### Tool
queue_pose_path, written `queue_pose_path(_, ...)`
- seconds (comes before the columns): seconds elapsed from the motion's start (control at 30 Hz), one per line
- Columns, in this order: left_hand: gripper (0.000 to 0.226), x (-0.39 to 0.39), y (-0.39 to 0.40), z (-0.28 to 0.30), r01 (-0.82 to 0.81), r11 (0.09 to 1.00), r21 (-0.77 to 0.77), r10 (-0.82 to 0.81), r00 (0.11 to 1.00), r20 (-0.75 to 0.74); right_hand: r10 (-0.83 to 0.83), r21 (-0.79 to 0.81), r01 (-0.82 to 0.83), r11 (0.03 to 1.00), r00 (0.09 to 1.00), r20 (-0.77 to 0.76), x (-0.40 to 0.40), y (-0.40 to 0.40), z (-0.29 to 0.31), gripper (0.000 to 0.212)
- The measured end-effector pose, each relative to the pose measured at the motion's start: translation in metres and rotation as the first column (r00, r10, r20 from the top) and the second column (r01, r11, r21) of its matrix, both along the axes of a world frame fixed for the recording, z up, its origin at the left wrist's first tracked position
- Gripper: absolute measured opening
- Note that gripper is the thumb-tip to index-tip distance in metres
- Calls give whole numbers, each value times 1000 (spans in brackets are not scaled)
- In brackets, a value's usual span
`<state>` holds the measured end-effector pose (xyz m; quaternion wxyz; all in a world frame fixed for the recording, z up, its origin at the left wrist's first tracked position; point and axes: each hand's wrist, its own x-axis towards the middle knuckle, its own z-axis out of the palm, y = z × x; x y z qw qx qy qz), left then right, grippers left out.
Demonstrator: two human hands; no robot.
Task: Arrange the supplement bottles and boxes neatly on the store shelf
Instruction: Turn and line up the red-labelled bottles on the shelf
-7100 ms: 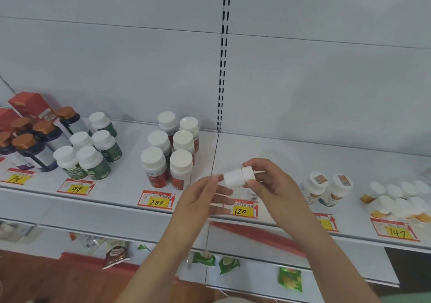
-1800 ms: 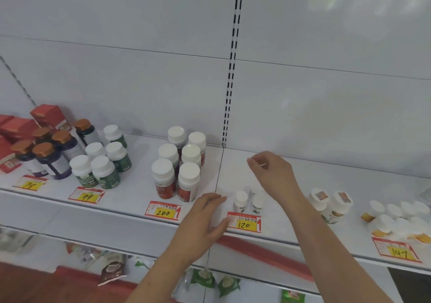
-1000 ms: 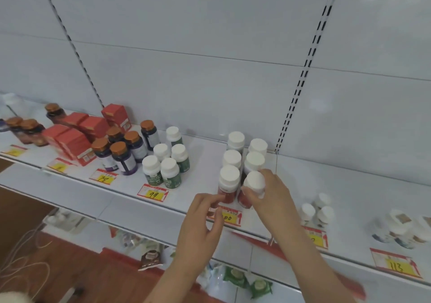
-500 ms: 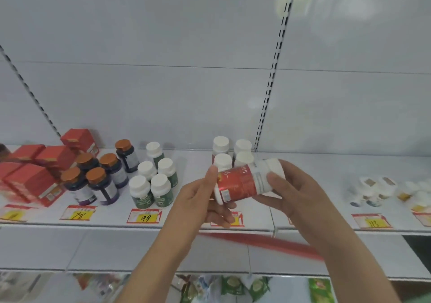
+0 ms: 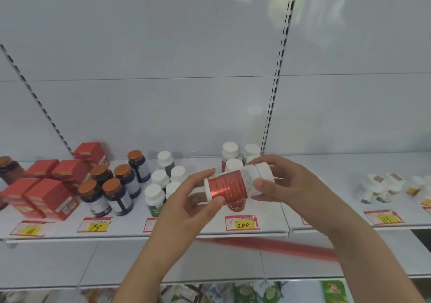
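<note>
Midway | head view: red boxes [image 5: 46, 186], brown-capped bottles [image 5: 112, 193] and green-label bottles [image 5: 161, 186] grouped upright on the shelf [image 5: 326, 223], small white jars [image 5: 382, 186] at right loosely set | red-label bottle [image 5: 235, 183] held sideways above price tag [image 5: 242, 222], off the shelf | left hand [image 5: 191, 207] pinching its base, right hand [image 5: 286, 186] wrapped round the cap end.

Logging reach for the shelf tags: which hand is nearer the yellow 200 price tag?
Left. The left hand is just up-left of the 200 price tag; the right hand is higher, up-right.
</note>
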<state>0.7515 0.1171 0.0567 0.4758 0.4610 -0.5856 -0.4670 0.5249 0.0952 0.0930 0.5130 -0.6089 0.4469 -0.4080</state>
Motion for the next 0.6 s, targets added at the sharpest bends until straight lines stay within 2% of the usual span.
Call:
queue_pose_path(0.07,45,4,-4,1,15,987,160,-3,997,-76,26,-51,-29,998,997,-69,1,0,1,34)
queue_pose_path(0.17,45,9,-8,6,105,894,436,30,956,-293,99,-82,-103,991,994,-48,8,1,-4,44)
queue_pose_path(0.23,42,10,-9,8,130,867,481,64,928,-366,103,-90,-103,991,995,-7,12,0,-8,47)
queue_pose_path(0.3,42,10,-9,7,64,917,394,79,938,-337,52,-107,-49,993,998,30,15,0,-10,44)
queue_pose_path(0.37,39,11,-8,7,-68,973,221,110,977,-183,6,-82,0,997,997,72,18,-2,-14,42)
queue_pose_path(0.43,40,12,-6,10,-143,989,36,144,990,-13,-48,-18,51,999,991,121,22,-5,-21,39)
queue_pose_path(0.53,54,12,-5,8,-100,989,-111,111,989,94,-110,78,100,992,984,140,26,-9,-31,39)
queue_pose_path(0.6,60,10,-5,4,-70,989,-132,77,996,45,-107,110,89,990,979,173,25,-12,-35,44)
